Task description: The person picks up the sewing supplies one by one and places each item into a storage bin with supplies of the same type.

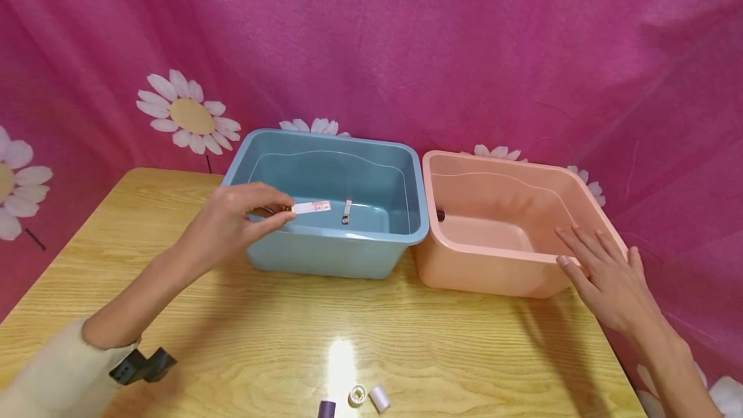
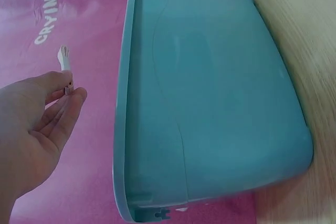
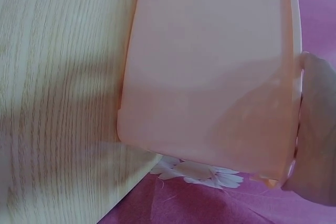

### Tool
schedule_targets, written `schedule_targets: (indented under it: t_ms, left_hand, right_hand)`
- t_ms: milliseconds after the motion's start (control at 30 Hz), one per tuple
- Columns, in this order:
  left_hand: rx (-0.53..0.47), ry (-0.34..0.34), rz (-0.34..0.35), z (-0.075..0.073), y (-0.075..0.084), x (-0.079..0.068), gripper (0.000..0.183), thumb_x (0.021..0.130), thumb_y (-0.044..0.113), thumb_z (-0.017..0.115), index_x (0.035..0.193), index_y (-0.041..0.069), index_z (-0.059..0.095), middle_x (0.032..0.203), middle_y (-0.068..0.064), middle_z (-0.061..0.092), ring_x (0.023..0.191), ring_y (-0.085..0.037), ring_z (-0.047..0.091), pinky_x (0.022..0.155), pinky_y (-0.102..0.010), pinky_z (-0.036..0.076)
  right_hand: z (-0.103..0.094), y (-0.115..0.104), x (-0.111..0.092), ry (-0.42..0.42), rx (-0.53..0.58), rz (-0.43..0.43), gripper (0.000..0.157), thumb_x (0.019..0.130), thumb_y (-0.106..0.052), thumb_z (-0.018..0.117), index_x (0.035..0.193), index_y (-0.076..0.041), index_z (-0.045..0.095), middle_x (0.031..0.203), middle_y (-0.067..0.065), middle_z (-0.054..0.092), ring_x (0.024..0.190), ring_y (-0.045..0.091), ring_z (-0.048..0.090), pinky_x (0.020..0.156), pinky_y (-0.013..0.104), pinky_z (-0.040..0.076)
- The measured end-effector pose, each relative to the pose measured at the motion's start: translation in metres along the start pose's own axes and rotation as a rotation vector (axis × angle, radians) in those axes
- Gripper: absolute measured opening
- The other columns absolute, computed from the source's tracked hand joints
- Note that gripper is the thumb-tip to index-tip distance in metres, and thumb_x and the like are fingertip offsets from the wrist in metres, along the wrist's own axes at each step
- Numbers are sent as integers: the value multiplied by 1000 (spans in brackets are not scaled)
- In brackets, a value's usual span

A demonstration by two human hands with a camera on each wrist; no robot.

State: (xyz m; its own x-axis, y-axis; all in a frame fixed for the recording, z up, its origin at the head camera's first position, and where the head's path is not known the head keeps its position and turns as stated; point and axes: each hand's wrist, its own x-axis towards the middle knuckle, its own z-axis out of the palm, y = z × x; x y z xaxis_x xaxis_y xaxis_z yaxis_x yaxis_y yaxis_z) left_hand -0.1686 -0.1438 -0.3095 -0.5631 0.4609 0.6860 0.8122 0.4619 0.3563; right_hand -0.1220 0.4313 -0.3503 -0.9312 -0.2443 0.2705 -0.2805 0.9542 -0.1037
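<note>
My left hand (image 1: 244, 215) pinches a slim white strip (image 1: 311, 207) with pink print and a gold-brown end, between thumb and fingertips. It holds the strip over the near left part of the blue bin (image 1: 336, 235). In the left wrist view the strip (image 2: 64, 59) points up from the fingertips. Inside the blue bin lies a similar small white strip (image 1: 347, 210) with a metallic end. At the right end of the pink bin (image 1: 487, 253), my right hand (image 1: 615, 282) has its fingers spread and straight at the rim, holding nothing. A small dark object (image 1: 440, 215) lies inside the pink bin.
Both bins stand side by side on a wooden table (image 1: 278, 334). At the table's near side are a purple thread spool (image 1: 327, 409), a round cream spool (image 1: 357, 395) and a pale lilac spool (image 1: 380, 398). A pink flowered cloth (image 1: 371, 44) hangs behind.
</note>
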Motion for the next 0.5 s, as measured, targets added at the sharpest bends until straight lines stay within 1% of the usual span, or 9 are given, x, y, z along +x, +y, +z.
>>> schedule_targets:
  t_ms: [167, 267, 433, 500]
  left_hand:
    - [9, 13, -29, 1, -9, 6, 22, 74, -2, 86, 94, 2, 77, 83, -1, 72, 71, -9, 69, 65, -22, 57]
    - [-1, 4, -57, 1, -13, 9, 20, 76, -3, 84, 94, 1, 77, 83, -2, 72, 71, -9, 69, 66, -22, 57]
    - [-31, -39, -153, 1, -19, 16, 17, 80, -1, 82, 96, 1, 77, 84, -4, 73, 71, -11, 70, 66, -28, 59]
    - [-45, -60, -188, 2, -22, 20, 16, 81, 1, 81, 97, 1, 77, 84, -4, 74, 72, -12, 70, 66, -29, 59]
  right_hand:
    - [-1, 0, 1, -2, 16, -6, 51, 108, -30, 41, 158, -27, 32, 159, 17, 31, 145, 48, 18, 106, 77, -4]
    - [-1, 1, 3, 0, 24, -4, 50, 108, -30, 41, 158, -27, 33, 159, 16, 31, 145, 48, 18, 105, 78, -5]
    - [1, 1, 4, 15, 21, -9, 51, 108, -30, 43, 157, -27, 34, 158, 16, 33, 144, 48, 20, 104, 78, -3]
    - [2, 1, 3, 19, 20, -9, 51, 107, -30, 43, 157, -27, 34, 158, 16, 33, 144, 47, 21, 105, 78, -3]
